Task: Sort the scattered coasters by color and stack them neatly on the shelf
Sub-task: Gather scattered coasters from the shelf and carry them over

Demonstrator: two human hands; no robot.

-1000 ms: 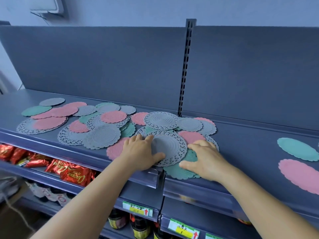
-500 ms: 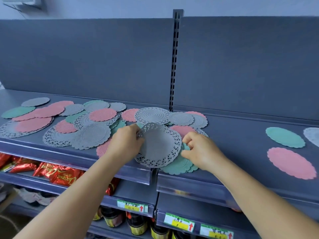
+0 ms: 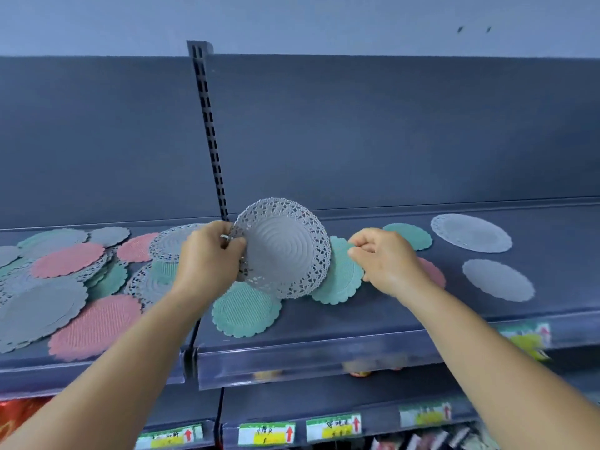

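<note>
My left hand (image 3: 211, 258) pinches the left rim of a large grey lace coaster (image 3: 282, 251) and holds it tilted up above the shelf (image 3: 373, 323). My right hand (image 3: 386, 261) grips the edge of a green scalloped coaster (image 3: 341, 277), lifted partly behind the grey one. A second green coaster (image 3: 246, 311) lies flat below them. Left of my hands, pink, grey and green coasters (image 3: 68, 280) lie scattered and overlapping. On the right lie a green coaster (image 3: 412, 237), a grey lace coaster (image 3: 470, 232), a plain grey coaster (image 3: 498, 280) and a pink one (image 3: 435, 276), partly hidden by my right hand.
A slotted upright post (image 3: 211, 134) splits the dark back panel above the shelf. The shelf's front lip (image 3: 308, 358) carries a clear price rail. Lower shelves below hold price tags (image 3: 266, 433) and red packets (image 3: 19, 414).
My left hand has lifted the grey lace coaster off the pile and tilted it up. My right hand has picked up the green coaster beneath it. The view has shifted right.
</note>
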